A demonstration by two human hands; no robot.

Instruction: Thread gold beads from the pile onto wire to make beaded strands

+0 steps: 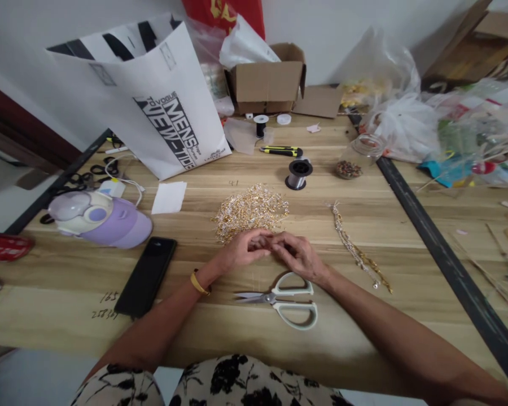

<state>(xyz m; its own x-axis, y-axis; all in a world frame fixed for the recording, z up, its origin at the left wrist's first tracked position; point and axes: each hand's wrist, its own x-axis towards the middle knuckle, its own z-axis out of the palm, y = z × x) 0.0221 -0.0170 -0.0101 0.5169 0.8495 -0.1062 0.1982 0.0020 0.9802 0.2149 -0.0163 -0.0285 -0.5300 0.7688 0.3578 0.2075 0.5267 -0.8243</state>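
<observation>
My left hand [248,248] and my right hand [297,255] meet at the fingertips over the wooden table, just in front of a pile of small gold and clear beads [252,208]. The fingers of both are curled and pinched together. Whatever lies between them is too small or too hidden to name. Scissors [275,299] with pale handles lie below my hands, blades pointing left and slightly apart. To the right of my right hand lie gold and silver chains [351,242].
Behind the beads stand a wire spool [297,176], a yellow-black box cutter [281,151] and a dark thread spool [261,127]. A black phone [146,276] and purple bottle [105,220] lie left. A white paper bag [152,107] stands behind; a bead jar [349,169] lies right.
</observation>
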